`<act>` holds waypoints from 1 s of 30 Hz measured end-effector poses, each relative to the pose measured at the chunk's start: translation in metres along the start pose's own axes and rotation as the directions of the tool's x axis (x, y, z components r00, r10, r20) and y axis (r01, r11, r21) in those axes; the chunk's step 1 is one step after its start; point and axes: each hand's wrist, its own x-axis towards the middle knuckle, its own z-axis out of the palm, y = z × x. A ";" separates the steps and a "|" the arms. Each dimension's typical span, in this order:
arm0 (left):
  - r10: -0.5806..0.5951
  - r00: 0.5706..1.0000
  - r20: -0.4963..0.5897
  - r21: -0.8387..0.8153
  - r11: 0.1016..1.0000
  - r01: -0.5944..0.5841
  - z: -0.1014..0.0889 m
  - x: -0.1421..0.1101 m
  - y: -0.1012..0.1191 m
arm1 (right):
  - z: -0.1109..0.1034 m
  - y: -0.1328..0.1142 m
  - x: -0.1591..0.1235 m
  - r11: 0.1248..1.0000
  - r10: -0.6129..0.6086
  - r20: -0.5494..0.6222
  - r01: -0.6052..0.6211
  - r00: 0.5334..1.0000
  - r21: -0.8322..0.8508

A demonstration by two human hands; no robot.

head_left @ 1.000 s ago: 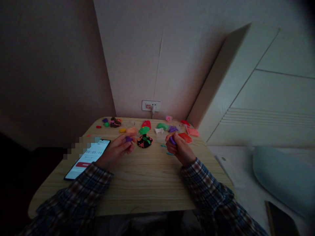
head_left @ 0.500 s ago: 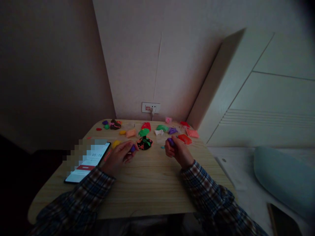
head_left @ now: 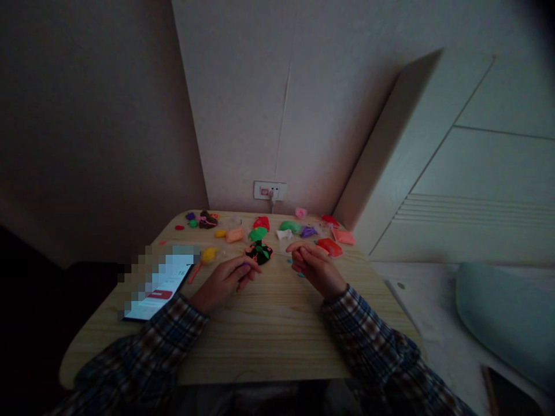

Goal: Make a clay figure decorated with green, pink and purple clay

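My left hand [head_left: 225, 281] is closed in a pinch over the wooden table, a bit of purple modelling clay [head_left: 246, 264] showing between thumb and fingers. To the right, my right hand [head_left: 315, 267] is raised with its thumb pressed on curled fingers and the index finger pointing left. Whatever it holds is hidden. Between and beyond both hands sits a clay model [head_left: 259, 252] with a black base, green leaves and a green top. Small blue clay strips [head_left: 300, 274] lie beside my right hand, partly covered by it.
A phone [head_left: 162, 289] showing a timer lies at the left. Yellow clay [head_left: 210, 255], an orange packet [head_left: 330, 247], a peach block [head_left: 235, 234], purple clay in wrap [head_left: 309, 231] and a brown clay piece [head_left: 208, 219] are spread toward the back. A wall socket [head_left: 269, 190] is behind the table.
My left hand has moved right and a little nearer, uncovering the yellow clay. The purple clay seen earlier in my right hand no longer shows; its index finger now stretches out more.
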 end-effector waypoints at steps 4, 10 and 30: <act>0.125 0.992 0.035 0.296 0.946 -0.130 0.001 -0.002 0.009 | -0.003 0.005 0.000 0.982 0.009 -0.025 -0.013 1.000 -0.187; 0.156 0.985 0.068 0.596 0.786 -0.166 0.007 -0.012 0.005 | 0.000 0.007 -0.018 0.678 -0.121 0.030 0.105 0.992 -0.728; 0.097 0.892 0.441 0.824 0.350 -0.446 0.020 -0.096 -0.002 | 0.008 0.010 -0.100 -0.006 0.312 0.400 0.423 0.862 -0.906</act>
